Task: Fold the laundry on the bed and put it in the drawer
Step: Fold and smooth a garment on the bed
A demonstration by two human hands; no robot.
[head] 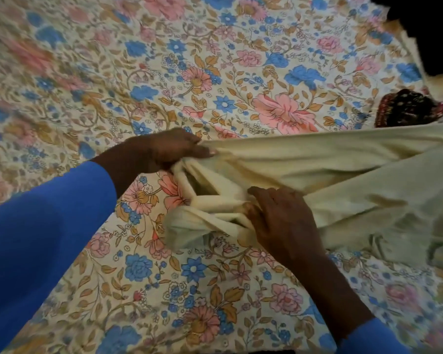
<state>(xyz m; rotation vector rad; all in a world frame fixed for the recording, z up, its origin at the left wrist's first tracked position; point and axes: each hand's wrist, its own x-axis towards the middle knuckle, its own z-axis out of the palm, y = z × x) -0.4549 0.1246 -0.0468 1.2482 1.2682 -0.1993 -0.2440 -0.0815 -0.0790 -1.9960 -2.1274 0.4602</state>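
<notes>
A pale yellow garment lies stretched across the floral bedsheet, running from the middle out to the right edge. My left hand grips its bunched left end, fingers curled round the upper fold. My right hand rests lower on the crumpled end of the same garment, its fingers curled into the twisted folds. Both forearms wear blue sleeves. No drawer is in view.
A dark patterned piece of cloth lies at the right, just beyond the yellow garment. The bed's far right edge meets darkness. Floral sheet spreads to the left and toward me.
</notes>
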